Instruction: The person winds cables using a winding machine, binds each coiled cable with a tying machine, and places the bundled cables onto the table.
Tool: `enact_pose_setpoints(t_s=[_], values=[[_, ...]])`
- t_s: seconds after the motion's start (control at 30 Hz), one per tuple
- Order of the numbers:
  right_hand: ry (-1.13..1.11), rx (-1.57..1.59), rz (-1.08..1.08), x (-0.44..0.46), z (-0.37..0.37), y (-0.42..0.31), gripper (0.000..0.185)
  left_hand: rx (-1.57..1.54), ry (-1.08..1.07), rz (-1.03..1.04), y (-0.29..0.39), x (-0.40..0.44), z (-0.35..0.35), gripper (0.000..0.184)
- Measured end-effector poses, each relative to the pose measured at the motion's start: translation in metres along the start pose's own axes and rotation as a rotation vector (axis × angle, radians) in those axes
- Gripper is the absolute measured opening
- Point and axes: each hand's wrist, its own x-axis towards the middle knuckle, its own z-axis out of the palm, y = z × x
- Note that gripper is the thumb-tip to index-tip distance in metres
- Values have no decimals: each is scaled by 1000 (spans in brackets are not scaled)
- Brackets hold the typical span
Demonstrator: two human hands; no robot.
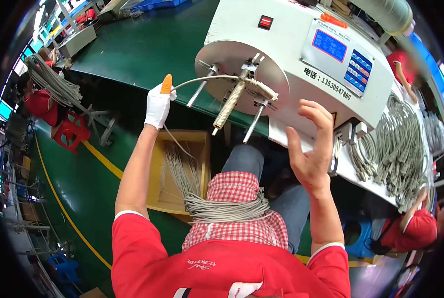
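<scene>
My left hand (159,103), in a white glove with an orange cover on one finger, is closed around a grey cable (194,81). The cable runs from it across the round metal disc (276,72) of a machine; its plug end (266,91) lies beside a knurled central spindle (230,105). Its other end hangs below my hand towards a yellow box (204,144). My right hand (314,149) is bare and raised in front of the machine, thumb and fingers apart, with nothing in it. A bundle of grey cables (227,208) lies across my lap on a checked apron.
The white machine (291,35) has a lit screen (329,44) and a keypad (358,73). Two metal rods (255,123) stick out from its disc. Many coiled cables (401,144) lie on the right-hand table. Other people in red sit at both sides, near a red stool (72,131).
</scene>
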Motion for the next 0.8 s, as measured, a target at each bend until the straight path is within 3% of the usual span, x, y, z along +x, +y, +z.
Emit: enact_pose_setpoints(t_s=[0.23, 0.47, 0.8], values=[[44, 77, 28, -19, -13, 1, 44, 27, 99, 82, -6, -17, 5, 37], [26, 94, 46, -26, -16, -1, 44, 59, 127, 89, -12, -21, 10, 21], [-41, 79, 56, -24, -6, -8, 47, -65, 193, 175, -10, -29, 15, 22]])
